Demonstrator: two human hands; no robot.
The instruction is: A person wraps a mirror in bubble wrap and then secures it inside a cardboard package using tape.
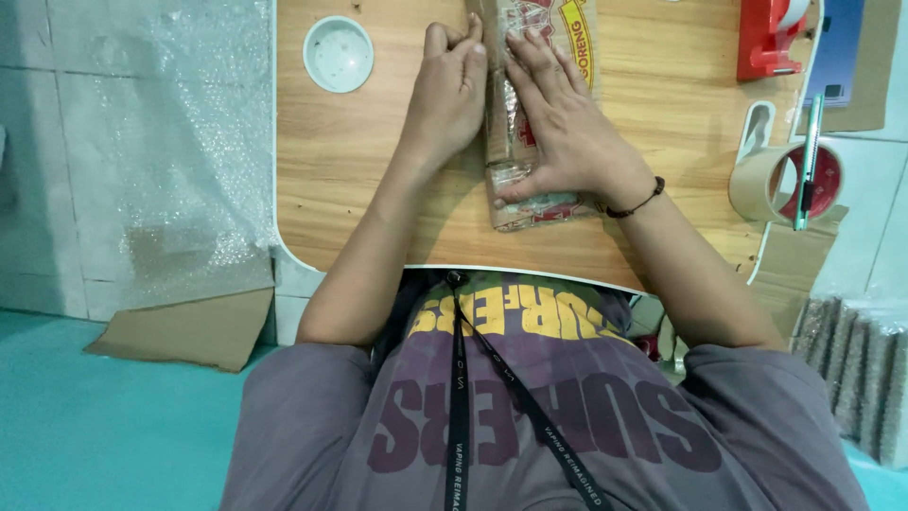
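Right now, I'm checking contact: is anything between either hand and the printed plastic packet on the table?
Nothing visible does. The left hand, fingers curled, is against the left edge of the printed plastic packet, and the right hand lies flat on top of it.

Single head-worn view, looking steeply down and close over the desk; wearer's own chest and arms fill the lower frame.

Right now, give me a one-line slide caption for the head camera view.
Left hand and right hand press a plastic-wrapped packet on a wooden table beside tape rolls.
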